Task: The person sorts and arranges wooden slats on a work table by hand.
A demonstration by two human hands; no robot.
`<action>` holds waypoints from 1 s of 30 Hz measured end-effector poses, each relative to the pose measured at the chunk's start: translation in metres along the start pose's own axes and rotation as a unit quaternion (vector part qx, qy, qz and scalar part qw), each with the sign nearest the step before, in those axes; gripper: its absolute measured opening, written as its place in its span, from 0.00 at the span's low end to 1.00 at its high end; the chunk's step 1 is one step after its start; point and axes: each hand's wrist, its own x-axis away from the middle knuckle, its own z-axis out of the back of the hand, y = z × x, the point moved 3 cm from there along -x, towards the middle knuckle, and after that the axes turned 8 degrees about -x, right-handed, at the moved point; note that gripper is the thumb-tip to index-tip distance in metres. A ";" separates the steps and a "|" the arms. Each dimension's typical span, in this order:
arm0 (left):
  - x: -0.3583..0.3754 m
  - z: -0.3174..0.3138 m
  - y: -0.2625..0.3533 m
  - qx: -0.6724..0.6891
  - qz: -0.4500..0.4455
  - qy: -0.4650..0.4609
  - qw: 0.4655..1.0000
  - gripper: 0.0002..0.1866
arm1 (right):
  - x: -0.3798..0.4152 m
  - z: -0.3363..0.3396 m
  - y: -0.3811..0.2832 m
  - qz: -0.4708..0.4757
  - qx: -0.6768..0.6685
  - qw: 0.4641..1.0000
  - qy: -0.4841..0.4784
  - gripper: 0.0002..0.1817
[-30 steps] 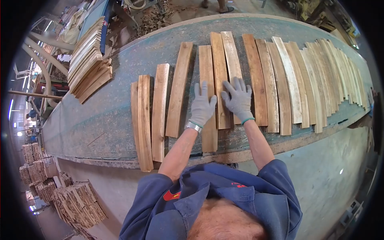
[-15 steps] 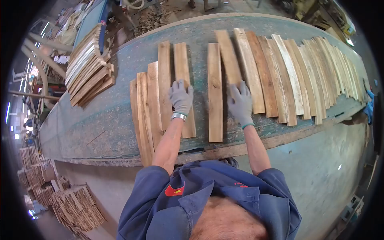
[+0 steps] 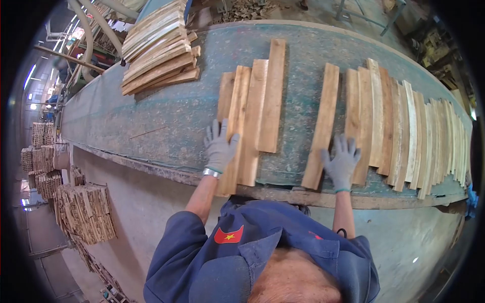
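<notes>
In the head view, the left gloved hand [image 3: 220, 148] hides the middle of the leftmost wooden slat [image 3: 226, 96] in a group of four on the workbench [image 3: 177, 113], and a blue shape [image 3: 472, 200] at the dark right rim is too cut off to identify. The left hand lies open, fingers spread, against that slat; the right gloved hand [image 3: 342, 162], also splayed and clasping nothing, covers part of the right-hand row of slats [image 3: 412, 136], its thumb beside a lone slat [image 3: 322, 123], contact unclear.
</notes>
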 end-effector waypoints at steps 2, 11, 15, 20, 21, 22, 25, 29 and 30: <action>-0.008 -0.009 0.014 0.017 -0.013 0.016 1.000 0.39 | -0.015 -0.009 -0.019 -0.010 0.002 0.999 0.052 0.40; -0.057 -0.023 -0.007 0.123 -0.098 0.059 0.986 0.38 | -0.037 -0.070 -0.160 0.021 -0.016 1.000 0.010 0.33; -0.034 -0.026 -0.053 0.154 -0.156 0.049 0.974 0.35 | -0.009 -0.036 -0.143 -0.054 0.031 0.998 -0.009 0.31; -0.033 -0.047 -0.050 0.143 -0.156 0.069 0.975 0.34 | 0.037 -0.019 -0.144 -0.093 -0.008 0.995 0.030 0.30; -0.041 -0.042 -0.040 0.138 -0.153 0.061 0.977 0.33 | 0.039 -0.017 -0.152 -0.133 -0.033 0.990 0.017 0.30; -0.049 -0.038 -0.030 0.130 -0.146 0.055 0.979 0.33 | 0.035 -0.015 -0.160 -0.169 -0.061 0.984 0.003 0.31; -0.077 -0.036 0.010 0.151 -0.216 0.016 0.965 0.32 | 0.015 -0.036 -0.203 -0.127 -0.123 0.983 0.054 0.34; -0.136 -0.019 0.010 0.314 -0.326 -0.113 0.885 0.30 | -0.029 -0.061 -0.297 0.046 -0.016 0.999 0.016 0.39; -0.152 -0.005 0.001 0.373 -0.331 -0.139 0.856 0.29 | -0.041 -0.071 -0.301 0.022 0.000 1.000 0.007 0.38</action>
